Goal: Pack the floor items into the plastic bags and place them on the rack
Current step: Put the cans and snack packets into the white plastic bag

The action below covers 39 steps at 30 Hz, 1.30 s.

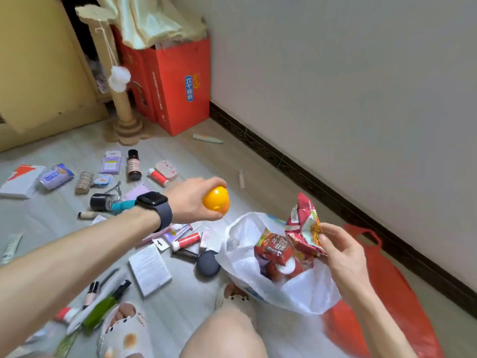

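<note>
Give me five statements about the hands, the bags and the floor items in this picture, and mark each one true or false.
1. The left hand grips an orange ball. True.
2. The right hand holds nothing. False: the right hand pinches a red snack packet above the bag's mouth.
3. The white plastic bag already has red packets in it. True.
4. The red plastic bag hangs on a rack. False: the red plastic bag lies flat on the floor beside the white one, and no rack shows.
5. The brown bottle is inside the white plastic bag. False: the brown bottle is on the floor among other loose items.
</note>
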Tool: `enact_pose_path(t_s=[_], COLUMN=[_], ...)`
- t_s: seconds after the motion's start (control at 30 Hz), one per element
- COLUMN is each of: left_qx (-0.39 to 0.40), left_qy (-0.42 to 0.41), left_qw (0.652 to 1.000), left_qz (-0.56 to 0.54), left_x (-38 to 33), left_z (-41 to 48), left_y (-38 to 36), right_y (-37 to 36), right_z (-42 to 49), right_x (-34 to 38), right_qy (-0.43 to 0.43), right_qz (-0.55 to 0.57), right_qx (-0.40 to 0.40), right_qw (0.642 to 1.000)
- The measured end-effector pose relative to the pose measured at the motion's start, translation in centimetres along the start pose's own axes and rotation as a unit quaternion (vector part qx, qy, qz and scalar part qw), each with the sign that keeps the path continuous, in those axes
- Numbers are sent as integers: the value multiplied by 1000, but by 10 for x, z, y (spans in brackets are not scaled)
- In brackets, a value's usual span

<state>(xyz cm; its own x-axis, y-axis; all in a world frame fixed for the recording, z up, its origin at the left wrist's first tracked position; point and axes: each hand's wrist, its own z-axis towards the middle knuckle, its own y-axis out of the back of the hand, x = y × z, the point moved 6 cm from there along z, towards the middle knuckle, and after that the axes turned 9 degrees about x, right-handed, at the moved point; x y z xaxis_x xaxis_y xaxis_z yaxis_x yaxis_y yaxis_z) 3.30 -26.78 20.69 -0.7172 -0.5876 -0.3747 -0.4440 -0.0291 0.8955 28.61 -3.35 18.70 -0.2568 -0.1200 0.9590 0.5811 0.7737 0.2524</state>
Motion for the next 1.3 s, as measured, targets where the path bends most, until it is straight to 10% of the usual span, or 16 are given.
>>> enact_pose_path(t_s=[0.37,0.6,0.77,0.9,1.07,1.2,1.3], left_qx=[154,153,130,105,107,123,128], left_qy=[-83,-27,-5,11,-58,-115,-116], left_qw=[979,980,989,994,992,985,985], left_qz=[108,124,74,13,-21,-27,-9], left_x=[-109,-81,-67,-78,-133,-164,-163], left_z=[37,42,47,55,63,66,68], left_y=[-82,-89,-79,-78,-105,-134,-157], right_y=[-13,-39,-51,-42,-61,-31,14], right_z=[-2,46,56,40,13,-10,-38], right_x=[-86,-128,-124,-109,-80,-97,-117], right_qy=[-235,-276,-79,-100,-185,-216,-154], right_qz=[223,-67,-385,-10,217,197,-128], right_qx=[154,233,151,32,243,143,-57], right_qw=[933,930,907,994,927,946,978])
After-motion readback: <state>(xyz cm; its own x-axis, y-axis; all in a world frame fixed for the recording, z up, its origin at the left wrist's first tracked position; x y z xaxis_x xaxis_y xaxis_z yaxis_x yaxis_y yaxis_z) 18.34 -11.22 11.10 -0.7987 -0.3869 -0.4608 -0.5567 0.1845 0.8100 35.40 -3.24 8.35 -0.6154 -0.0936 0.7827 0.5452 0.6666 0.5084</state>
